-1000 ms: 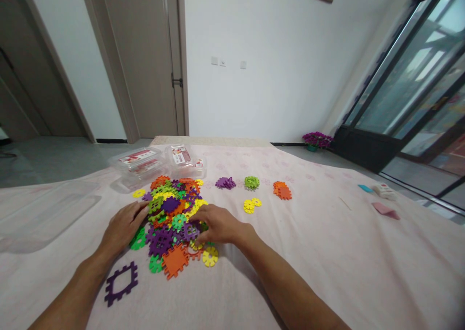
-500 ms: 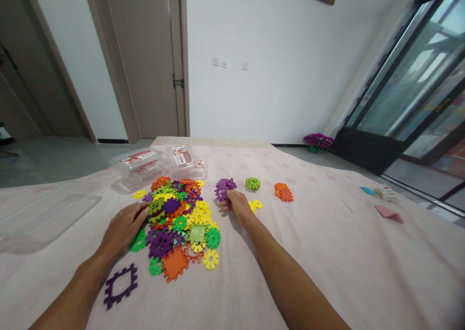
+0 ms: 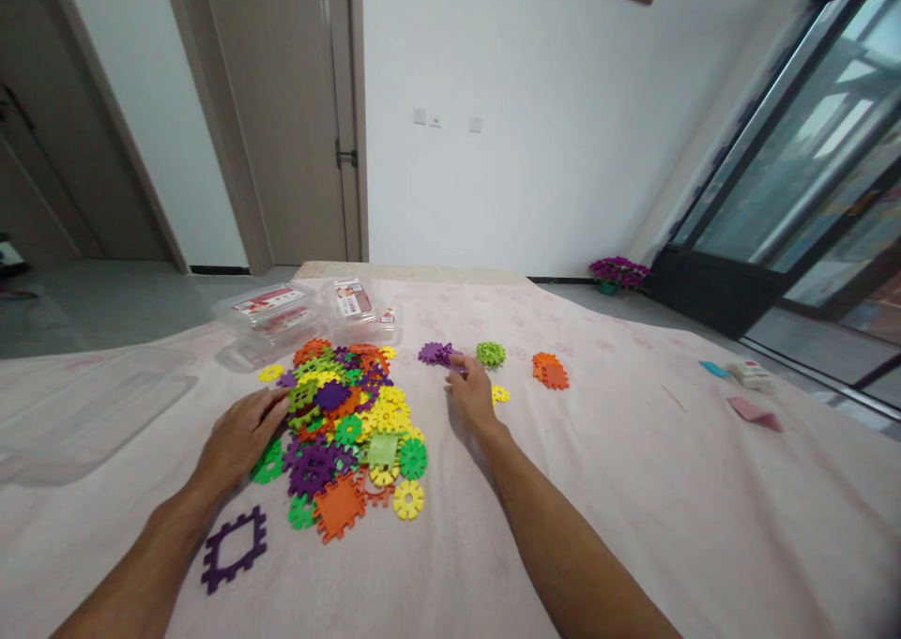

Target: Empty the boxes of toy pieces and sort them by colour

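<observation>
A heap of flat plastic building pieces [image 3: 344,418] in purple, orange, yellow and green lies on the pink sheet [image 3: 633,489]. My left hand [image 3: 239,437] rests flat at the heap's left edge, fingers spread and touching the pieces. My right hand [image 3: 470,390] reaches past the heap to a small purple pile [image 3: 435,353]; its fingertips lie beside that pile and nothing shows in them. A light green pile [image 3: 490,354], an orange pile [image 3: 550,372] and a yellow piece [image 3: 499,394] sit just to the right.
Two clear plastic boxes [image 3: 282,315] stand behind the heap, and a clear lid [image 3: 77,414] lies at far left. A purple square frame piece [image 3: 236,547] lies near my left forearm. Small cards and a blue item [image 3: 739,386] lie at the right.
My right hand left the heap with a purple piece, carried it up and right to the purple pile, and now rests beside it with nothing visible in it. My left hand stayed put.
</observation>
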A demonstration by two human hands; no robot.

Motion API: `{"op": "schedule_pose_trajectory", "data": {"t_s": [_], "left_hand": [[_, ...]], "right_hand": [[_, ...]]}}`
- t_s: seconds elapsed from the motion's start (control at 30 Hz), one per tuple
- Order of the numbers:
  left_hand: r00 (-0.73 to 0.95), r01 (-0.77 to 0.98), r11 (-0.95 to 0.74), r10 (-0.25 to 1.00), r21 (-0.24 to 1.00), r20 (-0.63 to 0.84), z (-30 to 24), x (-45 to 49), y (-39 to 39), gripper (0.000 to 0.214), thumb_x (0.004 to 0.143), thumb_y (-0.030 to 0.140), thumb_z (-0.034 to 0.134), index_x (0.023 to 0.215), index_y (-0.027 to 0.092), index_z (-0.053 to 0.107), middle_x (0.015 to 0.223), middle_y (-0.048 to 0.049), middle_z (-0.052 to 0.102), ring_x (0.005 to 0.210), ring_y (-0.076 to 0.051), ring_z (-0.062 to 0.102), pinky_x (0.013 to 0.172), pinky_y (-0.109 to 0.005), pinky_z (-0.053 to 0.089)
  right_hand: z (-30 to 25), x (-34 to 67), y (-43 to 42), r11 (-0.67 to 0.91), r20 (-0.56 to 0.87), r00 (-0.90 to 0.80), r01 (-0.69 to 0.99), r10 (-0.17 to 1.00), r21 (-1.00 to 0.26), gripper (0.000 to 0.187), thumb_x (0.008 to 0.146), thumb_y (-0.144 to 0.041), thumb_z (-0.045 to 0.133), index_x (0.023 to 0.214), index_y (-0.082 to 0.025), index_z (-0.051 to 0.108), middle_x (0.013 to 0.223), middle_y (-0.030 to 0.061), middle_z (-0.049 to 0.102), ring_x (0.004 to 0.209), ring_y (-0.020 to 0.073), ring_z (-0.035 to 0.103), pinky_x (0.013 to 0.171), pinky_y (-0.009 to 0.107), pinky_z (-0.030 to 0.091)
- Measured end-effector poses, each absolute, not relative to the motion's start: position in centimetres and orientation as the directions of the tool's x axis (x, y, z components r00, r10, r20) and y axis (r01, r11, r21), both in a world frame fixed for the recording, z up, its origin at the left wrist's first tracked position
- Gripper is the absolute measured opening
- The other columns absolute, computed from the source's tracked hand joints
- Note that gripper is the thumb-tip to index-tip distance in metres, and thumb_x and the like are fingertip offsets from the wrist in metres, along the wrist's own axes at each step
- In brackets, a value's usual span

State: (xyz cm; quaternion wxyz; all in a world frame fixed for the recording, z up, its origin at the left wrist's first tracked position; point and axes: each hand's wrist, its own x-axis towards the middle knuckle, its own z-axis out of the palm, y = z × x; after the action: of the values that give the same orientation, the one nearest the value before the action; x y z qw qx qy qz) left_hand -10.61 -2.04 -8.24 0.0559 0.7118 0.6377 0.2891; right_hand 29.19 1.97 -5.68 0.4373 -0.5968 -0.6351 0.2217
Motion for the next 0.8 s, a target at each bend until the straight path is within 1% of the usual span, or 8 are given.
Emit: {"op": "schedule_pose_trajectory", "data": {"t_s": [0.1, 0.2, 0.3, 0.37, 0.43, 0.53, 0.67, 0.8], "left_hand": [[0.013, 0.874, -0.167, 0.947, 0.456, 0.321, -8.0, -10.4, -2.2, 0.056, 0.097, 0.058, 0.033, 0.122, 0.022, 0.067, 0.131, -0.0086, 0.068, 0.125, -0.028, 0.058, 0.110, -0.043, 0.040], [0.010, 0.875, -0.159, 0.950, 0.457, 0.311, -7.8, -10.2, -2.2, 0.056, 0.097, 0.058, 0.032, 0.123, 0.021, 0.066, 0.132, -0.0089, 0.068, 0.125, -0.028, 0.058, 0.111, -0.043, 0.040], [0.013, 0.876, -0.158, 0.952, 0.456, 0.306, -7.7, -10.2, -2.2, 0.057, 0.097, 0.058, 0.032, 0.123, 0.020, 0.066, 0.132, -0.0095, 0.067, 0.127, -0.028, 0.057, 0.112, -0.043, 0.038], [0.014, 0.876, -0.160, 0.951, 0.455, 0.308, -7.7, -10.1, -2.2, 0.058, 0.096, 0.058, 0.032, 0.123, 0.020, 0.066, 0.132, -0.0096, 0.067, 0.127, -0.028, 0.057, 0.113, -0.043, 0.038], [0.013, 0.879, -0.158, 0.951, 0.450, 0.308, -7.6, -10.1, -2.3, 0.058, 0.096, 0.058, 0.032, 0.123, 0.020, 0.067, 0.132, -0.0092, 0.067, 0.127, -0.028, 0.057, 0.113, -0.043, 0.038], [0.008, 0.883, -0.150, 0.952, 0.445, 0.305, -7.4, -10.0, -2.4, 0.057, 0.096, 0.058, 0.032, 0.123, 0.021, 0.067, 0.132, -0.0082, 0.068, 0.127, -0.028, 0.057, 0.113, -0.042, 0.039], [0.006, 0.886, -0.152, 0.949, 0.439, 0.317, -7.2, -9.9, -2.5, 0.057, 0.095, 0.058, 0.032, 0.121, 0.022, 0.068, 0.131, -0.0077, 0.069, 0.126, -0.028, 0.058, 0.111, -0.042, 0.040], [0.003, 0.884, -0.149, 0.949, 0.442, 0.314, -7.3, -9.9, -2.5, 0.056, 0.095, 0.058, 0.033, 0.121, 0.022, 0.068, 0.131, -0.0076, 0.069, 0.127, -0.028, 0.058, 0.111, -0.042, 0.040]], "right_hand": [[-6.0, 27.6, 1.0, 0.270, 0.375, 0.084, 0.555, 0.923, -0.787, 0.030, 0.083, -0.016, 0.052, 0.107, -0.019, 0.070, 0.108, 0.0074, 0.071, 0.094, 0.0193, 0.065, 0.090, 0.035, 0.053], [-5.8, 25.9, -0.1, 0.458, 0.478, -0.118, 0.550, 0.870, -0.698, 0.031, 0.083, -0.013, 0.054, 0.109, -0.021, 0.070, 0.107, 0.0063, 0.071, 0.094, 0.0193, 0.065, 0.091, 0.036, 0.053], [-5.1, 24.4, -1.1, 0.660, 0.562, -0.356, 0.496, 0.747, -0.564, 0.040, 0.086, -0.010, 0.054, 0.122, -0.024, 0.067, 0.124, 0.0071, 0.067, 0.115, 0.0204, 0.061, 0.103, 0.038, 0.048], [-4.7, 23.4, -1.6, 0.741, 0.574, -0.470, 0.461, 0.670, -0.488, 0.042, 0.092, -0.014, 0.054, 0.131, -0.025, 0.062, 0.137, 0.0074, 0.062, 0.127, 0.0204, 0.055, 0.110, 0.039, 0.043], [-4.4, 22.6, -1.7, 0.785, 0.557, -0.554, 0.440, 0.619, -0.436, 0.042, 0.097, -0.018, 0.052, 0.138, -0.025, 0.058, 0.145, 0.0077, 0.058, 0.133, 0.0199, 0.052, 0.113, 0.040, 0.040], [-4.4, 21.8, -1.8, 0.810, 0.502, -0.636, 0.439, 0.586, -0.389, 0.042, 0.099, -0.016, 0.048, 0.139, -0.024, 0.056, 0.141, 0.0071, 0.062, 0.132, 0.0190, 0.053, 0.112, 0.039, 0.039], [-4.1, 21.7, -1.8, 0.789, 0.454, -0.646, 0.511, 0.614, -0.341, 0.044, 0.094, -0.013, 0.056, 0.137, -0.021, 0.058, 0.128, 0.0080, 0.069, 0.115, 0.0212, 0.061, 0.104, 0.038, 0.043], [-3.9, 21.8, -1.6, 0.779, 0.450, -0.639, 0.556, 0.624, -0.290, 0.032, 0.093, -0.019, 0.062, 0.125, -0.021, 0.065, 0.111, 0.0067, 0.073, 0.102, 0.0215, 0.061, 0.096, 0.036, 0.044]]}}
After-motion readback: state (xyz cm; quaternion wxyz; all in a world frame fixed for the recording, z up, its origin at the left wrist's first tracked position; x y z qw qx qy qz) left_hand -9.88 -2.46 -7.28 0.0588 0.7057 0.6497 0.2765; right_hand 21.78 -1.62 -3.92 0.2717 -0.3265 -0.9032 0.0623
